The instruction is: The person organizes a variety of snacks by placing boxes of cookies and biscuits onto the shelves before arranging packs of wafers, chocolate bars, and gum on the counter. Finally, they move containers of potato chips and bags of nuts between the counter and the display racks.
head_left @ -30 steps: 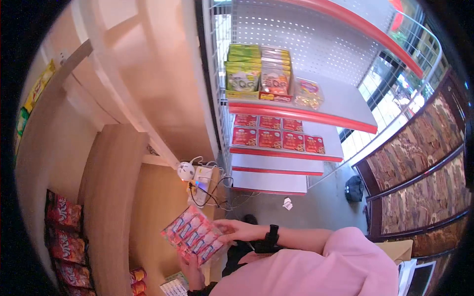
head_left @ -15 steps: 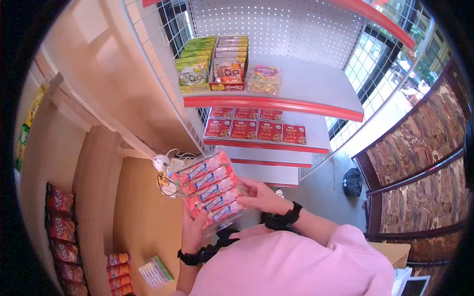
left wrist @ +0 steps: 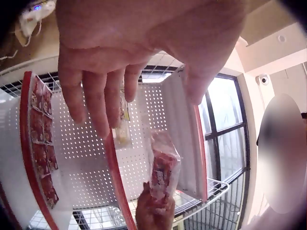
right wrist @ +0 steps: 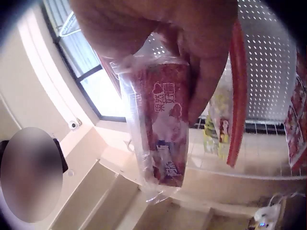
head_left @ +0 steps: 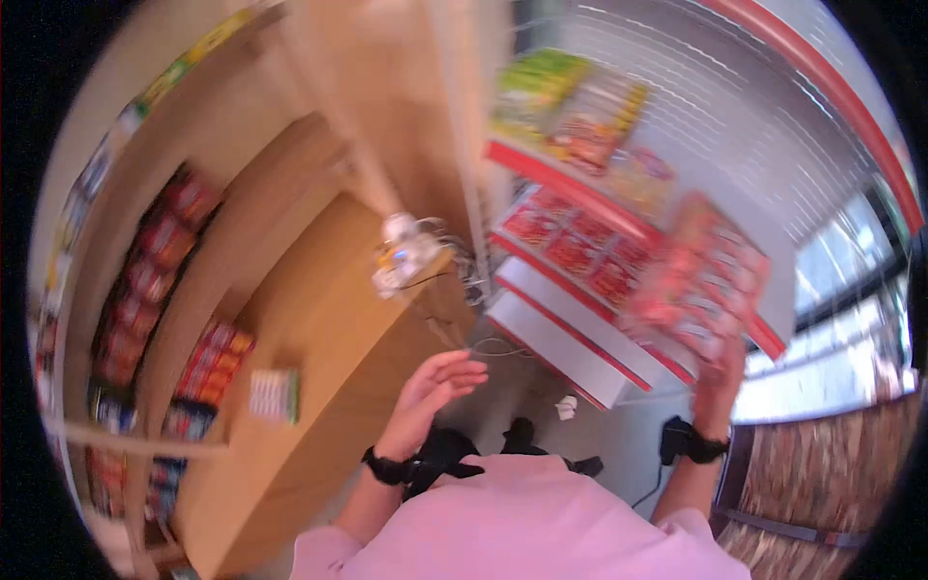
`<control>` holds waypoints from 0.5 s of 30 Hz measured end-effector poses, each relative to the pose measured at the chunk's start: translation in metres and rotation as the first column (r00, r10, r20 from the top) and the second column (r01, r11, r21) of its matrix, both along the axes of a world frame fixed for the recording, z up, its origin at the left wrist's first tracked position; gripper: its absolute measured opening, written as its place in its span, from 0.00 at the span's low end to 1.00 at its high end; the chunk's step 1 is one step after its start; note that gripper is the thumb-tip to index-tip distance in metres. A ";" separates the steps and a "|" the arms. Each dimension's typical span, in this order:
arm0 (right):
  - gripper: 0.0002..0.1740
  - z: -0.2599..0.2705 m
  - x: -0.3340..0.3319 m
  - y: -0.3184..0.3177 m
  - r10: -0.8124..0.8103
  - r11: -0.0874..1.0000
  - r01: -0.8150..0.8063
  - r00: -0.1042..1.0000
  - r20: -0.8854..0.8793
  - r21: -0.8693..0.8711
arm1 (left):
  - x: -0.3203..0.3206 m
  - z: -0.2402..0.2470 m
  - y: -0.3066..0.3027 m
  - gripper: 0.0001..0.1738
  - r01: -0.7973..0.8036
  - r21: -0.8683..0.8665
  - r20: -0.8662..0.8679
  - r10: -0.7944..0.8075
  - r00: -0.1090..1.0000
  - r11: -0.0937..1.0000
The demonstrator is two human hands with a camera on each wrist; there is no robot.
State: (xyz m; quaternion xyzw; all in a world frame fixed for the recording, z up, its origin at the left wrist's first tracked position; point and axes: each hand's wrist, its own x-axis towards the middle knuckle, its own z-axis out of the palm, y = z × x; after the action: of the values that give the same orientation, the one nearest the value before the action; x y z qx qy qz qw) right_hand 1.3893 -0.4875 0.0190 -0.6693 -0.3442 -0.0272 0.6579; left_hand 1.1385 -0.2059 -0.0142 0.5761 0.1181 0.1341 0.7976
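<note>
My right hand [head_left: 717, 389] grips one end of a clear-wrapped pack of pink and red sweets [head_left: 704, 278], raised in front of the metal shelf's right part. In the right wrist view, thumb and fingers clasp opposite sides of the pack [right wrist: 163, 127], which shows a printed red end and loose clear film. My left hand [head_left: 431, 398] is held out over the floor by the wooden counter, fingers extended and holding nothing. Its spread fingers also show in the left wrist view, with the shelf and the pack behind them.
Red-edged shelf boards [head_left: 570, 198] carry green and orange snack bags [head_left: 590, 116], a clear tub [head_left: 643, 182] and flat red packets [head_left: 570, 240]. At left, a wooden counter [head_left: 338, 319] bears a white-and-green box [head_left: 275, 394], cables and a power strip. Red snack bags [head_left: 208, 362] line the wooden shelving.
Both hands held the pack before; the left has let go. The right hand has carried the pack rightward to the shelf, and the head view has turned.
</note>
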 end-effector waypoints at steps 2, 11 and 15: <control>0.27 -0.017 0.009 -0.015 -0.167 0.986 0.165 0.982 -0.092 -0.028 | -0.023 -0.009 -0.002 0.31 -0.123 -0.021 -0.019 0.123 0.992 0.992; 0.33 -0.034 -0.041 0.030 0.159 0.862 0.187 0.784 -0.601 0.472 | -0.102 -0.016 -0.006 0.25 -0.225 -0.017 -0.068 0.223 0.972 0.974; 0.34 -0.038 -0.080 0.065 0.311 0.875 -0.008 0.775 -0.551 0.484 | -0.161 -0.015 -0.006 0.25 -0.297 0.015 -0.036 0.297 0.954 0.955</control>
State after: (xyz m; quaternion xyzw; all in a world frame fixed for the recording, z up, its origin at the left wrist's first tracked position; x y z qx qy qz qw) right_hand 1.3090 -0.4227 -0.0190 -0.4352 -0.1529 0.1691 0.8710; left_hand 0.9775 -0.2118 -0.0287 0.5579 0.2180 0.2420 0.7633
